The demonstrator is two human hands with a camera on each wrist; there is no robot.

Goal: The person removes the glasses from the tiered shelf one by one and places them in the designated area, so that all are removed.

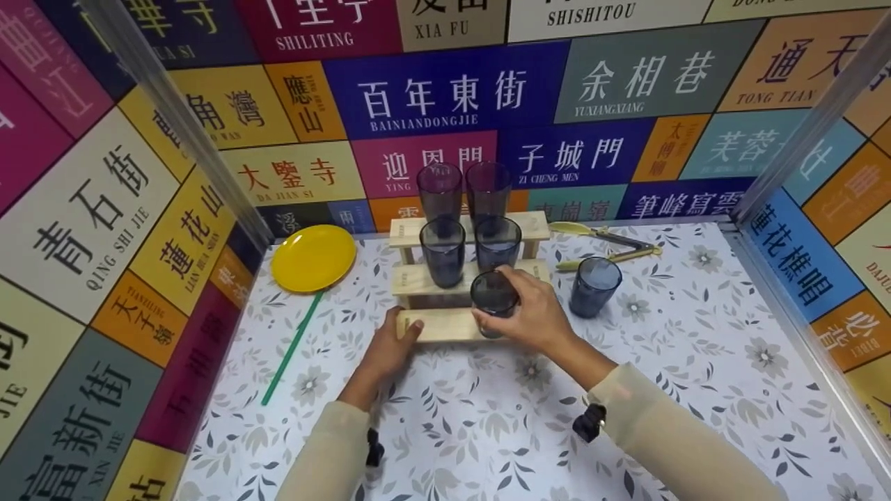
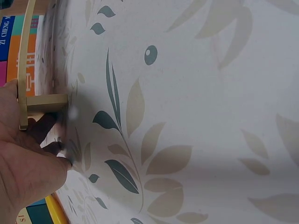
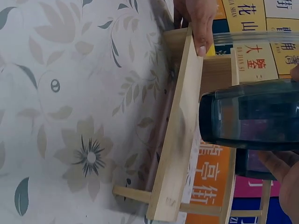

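**One hand holds a dark glass, one hand pinches the wooden step**

The right hand (image 1: 541,313) has its grip around a dark glass (image 1: 493,292), with the thumb on one side and fingers on the other. The hand covers part of the glass. The glass is over the right part of the lowest step (image 1: 438,325). Its bottom is very close to the wood, but I cannot tell if they touch. In the right wrist view, the picture's edge cuts the glass off.

The left hand (image 1: 390,348) has its grip on the left end of that step. Its thumb is on top and other fingers go under, where they are hard to see.

The step is part of a wooden rack (image 1: 471,277). Two glasses (image 1: 443,254) stand on the middle step and two more (image 1: 438,191) on the top. The front ones hide the bottoms of the back ones.

To the right, another glass (image 1: 595,289) stands on the surface (image 1: 480,424). Tongs (image 1: 626,241) lie behind it, partly hidden. To the left is a yellow plate (image 1: 313,257). A green stick (image 1: 292,348) meets its edge; I cannot tell if it goes underneath. The sleeves (image 1: 672,424) are cut off at the bottom.
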